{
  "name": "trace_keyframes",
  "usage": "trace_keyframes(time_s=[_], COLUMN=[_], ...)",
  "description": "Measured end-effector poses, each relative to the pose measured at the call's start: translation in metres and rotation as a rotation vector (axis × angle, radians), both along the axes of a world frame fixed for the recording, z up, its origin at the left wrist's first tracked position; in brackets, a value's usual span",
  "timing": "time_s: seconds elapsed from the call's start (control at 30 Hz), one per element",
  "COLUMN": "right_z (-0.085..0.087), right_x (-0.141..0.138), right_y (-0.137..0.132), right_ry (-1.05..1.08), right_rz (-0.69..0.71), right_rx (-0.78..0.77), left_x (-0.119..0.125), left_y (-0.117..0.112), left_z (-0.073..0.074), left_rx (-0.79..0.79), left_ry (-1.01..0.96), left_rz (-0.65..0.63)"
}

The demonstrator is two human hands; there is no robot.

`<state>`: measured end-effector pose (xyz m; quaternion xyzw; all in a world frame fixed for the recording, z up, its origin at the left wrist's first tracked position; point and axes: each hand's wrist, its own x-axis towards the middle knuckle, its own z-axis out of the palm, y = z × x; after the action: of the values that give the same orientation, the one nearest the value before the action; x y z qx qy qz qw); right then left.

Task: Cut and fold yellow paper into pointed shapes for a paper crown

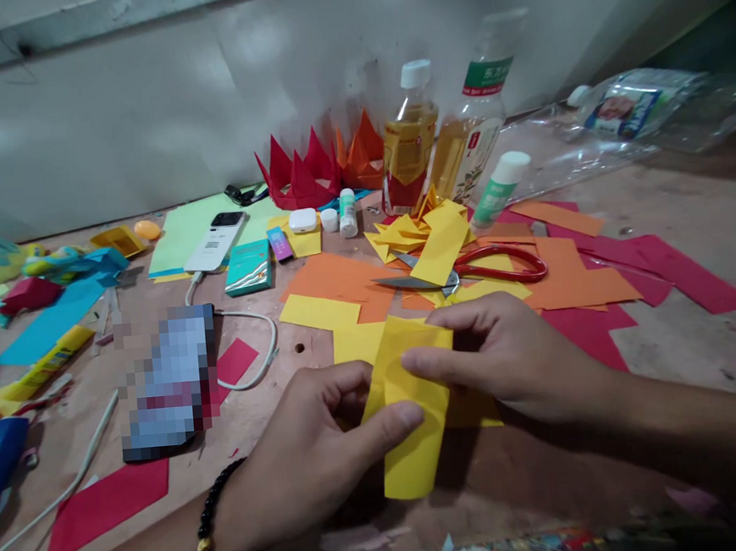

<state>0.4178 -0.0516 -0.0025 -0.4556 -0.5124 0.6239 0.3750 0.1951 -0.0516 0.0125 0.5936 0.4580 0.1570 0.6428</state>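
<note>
A strip of yellow paper (421, 466) is held up above the table between my two hands. My left hand (330, 440), with a dark bead bracelet at the wrist, pinches its left edge, thumb on the front face. On the upper right, my right hand (502, 358) grips the same strip between thumb and fingers. Fingers behind the paper are partly hidden. More yellow paper (351, 343) lies just behind and beneath it. Beyond my right hand rest red-handled scissors (501, 265), partly covered by yellow paper pieces (439, 244).
Orange paper (336, 278) and red paper (679, 268) spread across the table. Folded paper crowns (302, 174), drink bottles (410, 149) and a glue stick (501, 188) stand at the back. A phone (173, 384) with a white cable (267, 368) lies left, near a blue object (0, 461).
</note>
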Motion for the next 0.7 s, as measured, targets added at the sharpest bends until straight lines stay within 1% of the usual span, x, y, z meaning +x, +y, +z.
trace_keyframes(time_s=[0.03, 0.1, 0.23, 0.33, 0.43, 0.5, 0.6, 0.63, 0.7], right_z=[0.000, -0.001, -0.001, 0.001, 0.005, 0.007, 0.009, 0.009, 0.009], right_x=[0.000, 0.000, -0.001, -0.001, -0.001, -0.001, -0.001, -0.002, -0.003], right_y=[0.000, -0.001, -0.001, 0.000, -0.001, -0.003, -0.006, -0.006, -0.007], right_ry=[-0.008, -0.028, -0.049, -0.034, -0.013, -0.009, 0.007, 0.023, 0.037], right_rz=[-0.005, -0.023, -0.027, -0.040, -0.027, 0.038, 0.120, 0.120, 0.082], right_rx=[-0.001, -0.008, -0.010, 0.011, 0.014, -0.021, -0.068, -0.066, -0.024], left_x=[0.001, 0.001, 0.000, -0.002, -0.003, -0.002, -0.001, -0.001, -0.001], left_y=[0.000, 0.002, 0.004, 0.003, 0.001, 0.000, 0.000, 0.000, -0.001], left_z=[0.000, 0.000, 0.005, 0.007, 0.008, 0.009, 0.010, 0.009, 0.008], left_rx=[-0.008, 0.028, 0.096, 0.080, 0.004, -0.024, 0.051, 0.092, 0.155], left_ry=[-0.004, 0.013, 0.023, 0.003, -0.008, -0.042, -0.099, -0.109, -0.104], left_rz=[0.013, 0.020, -0.053, -0.113, -0.167, -0.120, 0.051, 0.091, 0.121])
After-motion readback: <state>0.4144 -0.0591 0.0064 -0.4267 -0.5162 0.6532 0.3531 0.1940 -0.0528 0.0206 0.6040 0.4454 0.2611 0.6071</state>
